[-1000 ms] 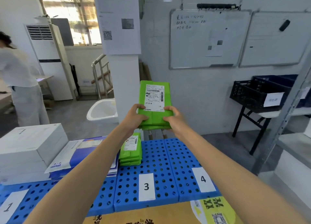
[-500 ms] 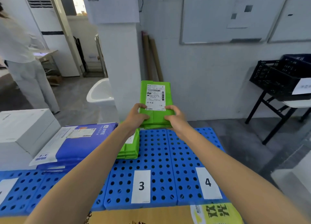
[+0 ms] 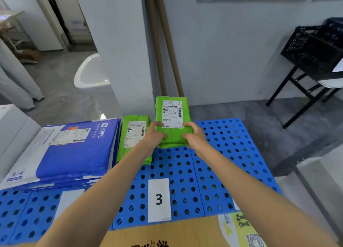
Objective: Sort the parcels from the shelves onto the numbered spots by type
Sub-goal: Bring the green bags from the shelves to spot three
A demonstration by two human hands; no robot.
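Now both my left hand (image 3: 155,135) and right hand (image 3: 193,136) grip one green parcel (image 3: 172,116), label up. Beside it lies a green stack (image 3: 134,135) on the blue board (image 3: 228,154), above the "3" tag (image 3: 159,199).

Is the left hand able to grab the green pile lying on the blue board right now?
Probably not yet. The left hand grips the held parcel along with the right hand, so it is full. The green pile lies just beside it with nothing between, so it looks reachable once freed.
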